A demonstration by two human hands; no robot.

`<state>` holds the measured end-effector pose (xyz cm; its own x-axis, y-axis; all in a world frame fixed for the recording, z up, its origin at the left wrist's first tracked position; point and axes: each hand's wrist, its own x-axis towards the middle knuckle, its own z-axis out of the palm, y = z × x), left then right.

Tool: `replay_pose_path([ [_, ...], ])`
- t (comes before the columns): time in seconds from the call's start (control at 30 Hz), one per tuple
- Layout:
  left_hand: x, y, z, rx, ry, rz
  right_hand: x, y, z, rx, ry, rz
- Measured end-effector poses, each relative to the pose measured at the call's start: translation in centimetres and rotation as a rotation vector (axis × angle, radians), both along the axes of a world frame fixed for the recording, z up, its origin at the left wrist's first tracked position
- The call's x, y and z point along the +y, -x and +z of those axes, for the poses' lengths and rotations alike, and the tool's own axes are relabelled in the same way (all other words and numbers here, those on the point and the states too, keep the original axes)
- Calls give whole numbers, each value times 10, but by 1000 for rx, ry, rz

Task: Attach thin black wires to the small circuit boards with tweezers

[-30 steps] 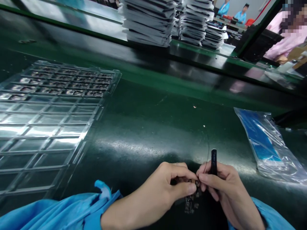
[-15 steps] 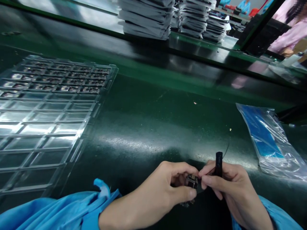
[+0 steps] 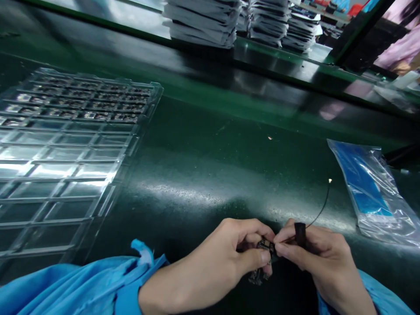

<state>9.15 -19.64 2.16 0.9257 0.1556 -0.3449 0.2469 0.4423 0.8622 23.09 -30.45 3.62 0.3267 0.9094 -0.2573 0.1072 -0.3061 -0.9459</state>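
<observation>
My left hand (image 3: 226, 256) is closed in a pinch on a small dark circuit board (image 3: 264, 247) near the front edge of the green bench. My right hand (image 3: 320, 258) meets it fingertip to fingertip, closed around a short black tool (image 3: 299, 232). A thin black wire (image 3: 320, 210) with a pale tip curves up and to the right from between the hands. Both arms wear blue sleeves (image 3: 82, 284).
A clear plastic tray (image 3: 65, 175) with many pockets lies at left; its far rows hold small boards, the near pockets show none. A clear bag with blue contents (image 3: 367, 188) lies at right. Stacks of grey trays (image 3: 203, 22) stand beyond a green rail. A person in pink (image 3: 400, 48) sits far right.
The black tool has sunk lower into my right hand and the wire's tip has swung to the right. The board has turned between my fingers.
</observation>
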Motion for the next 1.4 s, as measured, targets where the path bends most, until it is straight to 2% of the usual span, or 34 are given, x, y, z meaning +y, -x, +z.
replay_pose_path([
  [0.2, -3, 1, -3, 4, 33, 0, -1, -2, -4, -19, 23, 75],
  [0.4, -1, 0, -1, 1, 17, -14, 0, -1, -5, -87, -3, 44],
  [0.63, -5, 1, -3, 45, -40, 0, 1, 1, -4, -34, 19, 42],
  [0.8, -4, 2, -4, 99, -141, 22, 3, 1, -3, -29, 35, 75],
  [0.9, 1, 1, -1, 120, -127, 73, 1, -3, 1, -144, -17, 73],
  [1.03, 8, -1, 4, 143, -94, 200, -11, -11, 12, -503, -206, 25],
  [1.13, 9, -1, 2, 168, -74, 174, -22, -15, 15, -640, -288, 99],
  [1.27, 6, -3, -5, 192, -89, 110, -34, -16, 9, -663, -189, 150],
  [1.4, 6, -3, -7, 214, -102, 93, -35, -11, 2, -511, -91, -18],
])
